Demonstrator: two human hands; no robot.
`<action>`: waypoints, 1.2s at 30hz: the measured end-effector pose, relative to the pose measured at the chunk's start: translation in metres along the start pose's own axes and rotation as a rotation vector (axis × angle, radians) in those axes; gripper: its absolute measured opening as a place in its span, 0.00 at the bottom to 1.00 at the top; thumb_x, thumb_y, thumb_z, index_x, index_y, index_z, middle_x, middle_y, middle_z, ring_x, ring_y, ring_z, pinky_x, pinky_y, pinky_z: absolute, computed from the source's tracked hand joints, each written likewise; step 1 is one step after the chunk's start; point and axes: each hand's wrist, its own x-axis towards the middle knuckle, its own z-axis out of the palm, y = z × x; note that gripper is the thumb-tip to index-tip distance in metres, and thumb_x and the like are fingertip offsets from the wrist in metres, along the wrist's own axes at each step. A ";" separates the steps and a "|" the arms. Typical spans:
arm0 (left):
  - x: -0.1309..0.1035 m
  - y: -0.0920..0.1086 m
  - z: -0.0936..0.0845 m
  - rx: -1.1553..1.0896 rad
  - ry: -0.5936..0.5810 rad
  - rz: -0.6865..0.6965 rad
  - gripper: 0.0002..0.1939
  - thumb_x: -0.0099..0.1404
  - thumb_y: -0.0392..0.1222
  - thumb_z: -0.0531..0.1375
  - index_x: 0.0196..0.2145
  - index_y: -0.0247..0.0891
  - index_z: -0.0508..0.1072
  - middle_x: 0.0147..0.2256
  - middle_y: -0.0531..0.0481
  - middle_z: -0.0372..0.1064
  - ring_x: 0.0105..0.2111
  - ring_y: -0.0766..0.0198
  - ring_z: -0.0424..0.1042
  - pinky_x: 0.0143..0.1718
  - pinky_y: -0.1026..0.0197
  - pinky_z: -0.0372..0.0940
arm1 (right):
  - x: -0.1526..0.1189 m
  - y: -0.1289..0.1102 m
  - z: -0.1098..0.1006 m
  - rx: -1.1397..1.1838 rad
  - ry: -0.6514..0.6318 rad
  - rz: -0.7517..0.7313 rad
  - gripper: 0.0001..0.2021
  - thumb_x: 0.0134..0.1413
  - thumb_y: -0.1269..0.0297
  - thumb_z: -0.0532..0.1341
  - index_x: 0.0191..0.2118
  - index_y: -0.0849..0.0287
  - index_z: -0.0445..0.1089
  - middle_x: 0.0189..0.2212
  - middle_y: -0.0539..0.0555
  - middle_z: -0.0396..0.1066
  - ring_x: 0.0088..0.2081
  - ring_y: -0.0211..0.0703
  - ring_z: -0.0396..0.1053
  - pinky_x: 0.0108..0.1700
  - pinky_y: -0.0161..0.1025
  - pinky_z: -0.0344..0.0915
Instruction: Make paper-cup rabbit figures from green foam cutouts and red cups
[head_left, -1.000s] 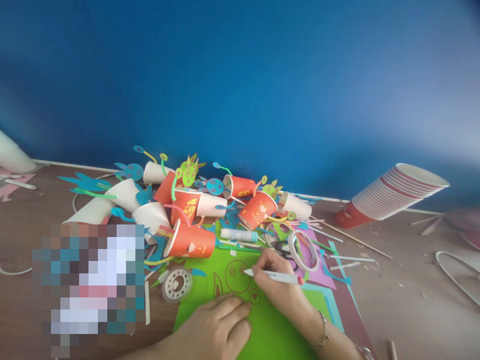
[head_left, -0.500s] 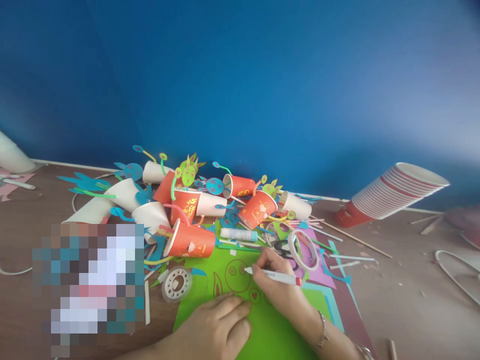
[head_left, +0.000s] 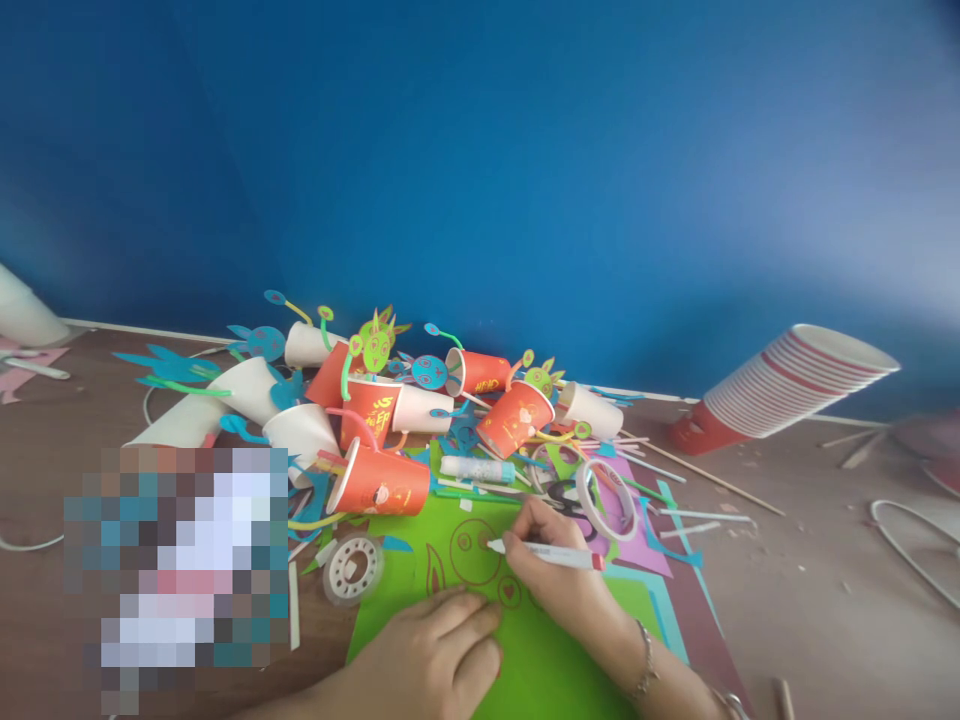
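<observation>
We see the marker barely shifted, pinched in our right hand, tip left of the fingers, lower centre. Our left hand rests, fingers together, on green paper.

Marker in R hand on grn paper.

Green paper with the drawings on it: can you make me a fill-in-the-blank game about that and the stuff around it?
The marker is in the person's ____ hand.
The left hand rests on paper coloured ____.
The small circle between the hands has a ____ drawn inside.
The wall is ____.

Missing words: right; green; heart; blue.
</observation>
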 end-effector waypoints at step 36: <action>-0.003 0.001 0.001 0.001 -0.059 -0.009 0.08 0.70 0.35 0.51 0.36 0.35 0.70 0.44 0.47 0.73 0.45 0.62 0.68 0.51 0.61 0.63 | 0.001 -0.001 0.001 0.011 0.021 -0.010 0.11 0.45 0.67 0.59 0.20 0.54 0.55 0.14 0.42 0.55 0.17 0.33 0.54 0.19 0.31 0.51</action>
